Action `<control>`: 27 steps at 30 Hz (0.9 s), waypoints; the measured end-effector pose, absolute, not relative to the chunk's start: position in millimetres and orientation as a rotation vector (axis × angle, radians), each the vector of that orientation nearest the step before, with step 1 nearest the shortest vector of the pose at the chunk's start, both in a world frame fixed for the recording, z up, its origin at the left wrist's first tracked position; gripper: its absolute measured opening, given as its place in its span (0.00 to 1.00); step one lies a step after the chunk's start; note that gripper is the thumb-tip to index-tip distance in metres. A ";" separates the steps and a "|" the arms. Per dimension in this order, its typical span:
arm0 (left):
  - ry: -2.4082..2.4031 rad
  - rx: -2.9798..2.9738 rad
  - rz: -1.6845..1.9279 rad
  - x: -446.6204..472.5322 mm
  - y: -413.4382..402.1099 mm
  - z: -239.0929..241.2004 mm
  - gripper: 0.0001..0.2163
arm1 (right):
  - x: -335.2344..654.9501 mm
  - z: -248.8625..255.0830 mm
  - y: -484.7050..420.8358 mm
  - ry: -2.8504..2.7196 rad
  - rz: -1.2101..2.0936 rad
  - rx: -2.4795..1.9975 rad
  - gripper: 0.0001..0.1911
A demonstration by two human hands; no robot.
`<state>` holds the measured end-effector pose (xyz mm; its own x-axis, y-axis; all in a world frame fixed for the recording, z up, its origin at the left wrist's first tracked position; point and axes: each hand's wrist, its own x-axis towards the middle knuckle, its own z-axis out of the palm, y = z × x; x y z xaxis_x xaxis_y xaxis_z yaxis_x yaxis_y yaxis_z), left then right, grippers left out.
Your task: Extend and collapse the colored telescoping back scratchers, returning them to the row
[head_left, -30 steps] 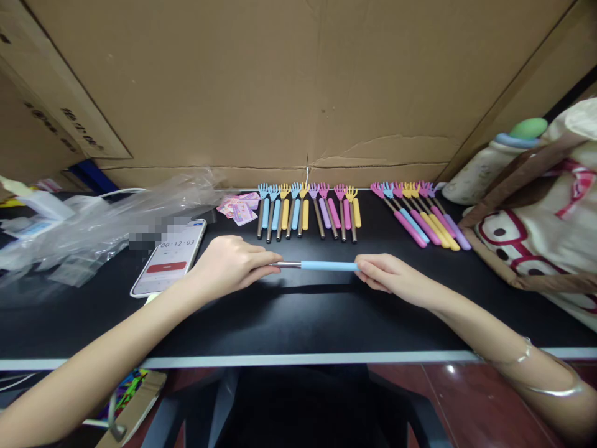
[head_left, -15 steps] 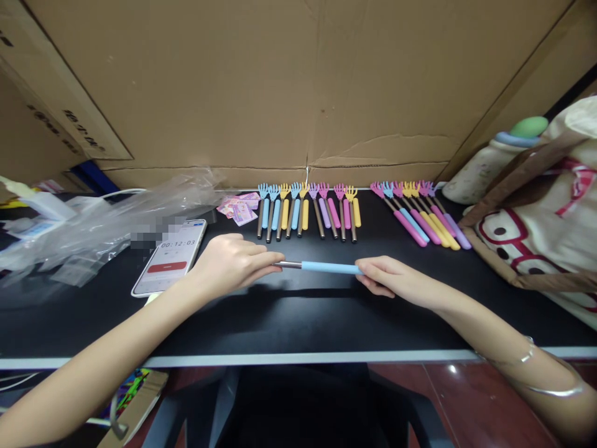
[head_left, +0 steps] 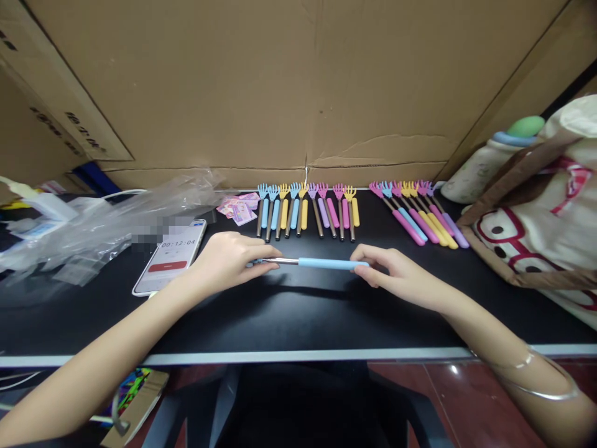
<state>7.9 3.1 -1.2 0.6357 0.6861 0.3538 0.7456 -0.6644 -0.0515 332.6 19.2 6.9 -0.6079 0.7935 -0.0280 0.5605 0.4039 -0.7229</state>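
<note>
A back scratcher with a light blue handle (head_left: 326, 264) and a metal rod is held level above the black table. My left hand (head_left: 236, 258) pinches its rod end, and the fingers hide most of the head. At the other end, my right hand (head_left: 385, 270) grips the tip of the blue handle between thumb and fingers. Behind them lies a row of claw-headed metal rods (head_left: 320, 218) with loose coloured handle tubes (head_left: 333, 213) between them. Farther right is a group of back scratchers with handles fitted (head_left: 426, 227), in pink, blue, yellow and purple.
A phone (head_left: 173, 258) running a timer lies left of my left hand, beside crumpled clear plastic bags (head_left: 116, 218). Small pink cards (head_left: 242, 213) rest near the cardboard wall (head_left: 261, 81). At right stand a bottle (head_left: 485, 165) and a white-and-brown bag (head_left: 517, 242).
The back scratcher has shifted slightly left. My right hand's fingers have moved on the handle, so its end now shows between them. My left hand still pinches the rod end.
</note>
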 end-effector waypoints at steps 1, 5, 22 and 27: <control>-1.192 -2.664 -0.446 8.0 3.0 -1.5 0.13 | 332.6 6.5 19.1 -2.345 1.008 -1.171 0.21; -1.231 -2.685 -0.427 7.0 2.8 -1.3 0.13 | 335.1 5.8 20.4 -2.336 0.943 -1.160 0.20; -0.962 -2.503 -0.703 5.3 0.3 2.9 0.09 | 333.0 1.4 18.6 -2.272 1.004 -1.110 0.21; -0.893 -2.499 -0.794 7.7 1.4 0.6 0.09 | 331.3 0.3 16.7 -2.148 1.082 -1.110 0.26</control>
